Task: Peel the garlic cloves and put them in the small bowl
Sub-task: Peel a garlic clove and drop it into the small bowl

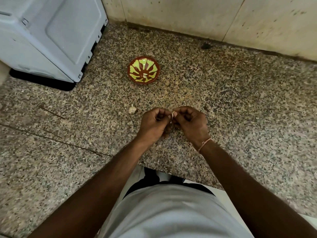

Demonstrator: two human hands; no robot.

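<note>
Both hands meet above a speckled granite counter [240,103]: left hand [154,124] and right hand [192,122], fingers curled, pinch a pale garlic clove [174,114] between fingertips. Beyond sits a small red-and-yellow patterned bowl [143,70].

Bare counter [188,86] btwn hands & bowl [143,70]; prob. garlic bit [132,109] left.

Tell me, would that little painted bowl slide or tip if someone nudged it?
The small bowl probably slides rather than tips: it sits low and wide on the polished granite counter. It looks light, with only a peeled clove or two inside, so a light push should move it. Its glossy finish suggests it could chip if knocked off.
</note>
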